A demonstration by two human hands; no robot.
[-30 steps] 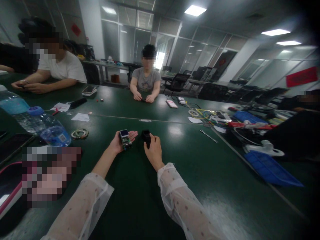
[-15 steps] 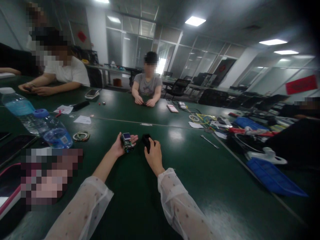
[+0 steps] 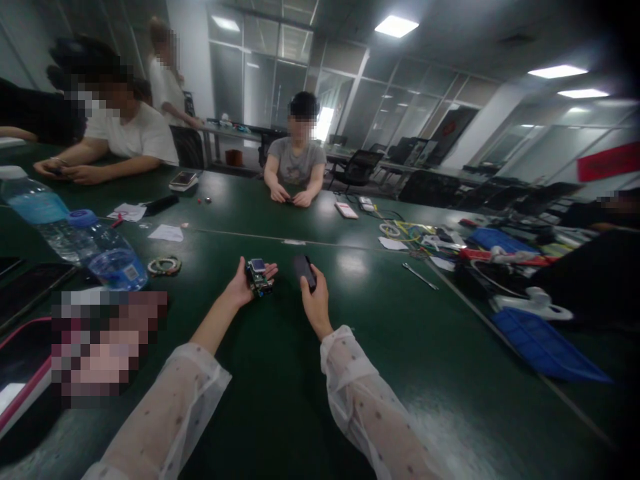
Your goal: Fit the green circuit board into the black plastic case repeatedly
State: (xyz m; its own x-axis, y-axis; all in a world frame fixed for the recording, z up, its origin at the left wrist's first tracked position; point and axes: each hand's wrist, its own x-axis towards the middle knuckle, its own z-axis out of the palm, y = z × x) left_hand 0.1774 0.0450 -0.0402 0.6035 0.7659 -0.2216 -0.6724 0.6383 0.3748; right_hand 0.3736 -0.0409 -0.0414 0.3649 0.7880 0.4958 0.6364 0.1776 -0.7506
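On the palm of my left hand (image 3: 241,285) rests a green circuit board (image 3: 260,281) with a small screen on it. The thumb lies along its left side, and the fingers stretch out beneath and beyond it. My right hand (image 3: 317,300) is wrapped round a black rectangular case (image 3: 303,268), its flat, smooth face towards me. A short gap separates the case from the board, and both are held above the green table (image 3: 280,373).
Water bottles (image 3: 113,263), a bracelet (image 3: 165,266) and a phone (image 3: 35,297) lie to the left. On the right are a wrench (image 3: 420,276), cables (image 3: 407,235) and a blue tray (image 3: 547,347). Across the table sits a person (image 3: 296,167); another (image 3: 125,137) sits at left.
My right hand has turned the black case, so its flat face now shows and the fingers grip its side. The left hand stays nearly still. A standing person at the back moved right.
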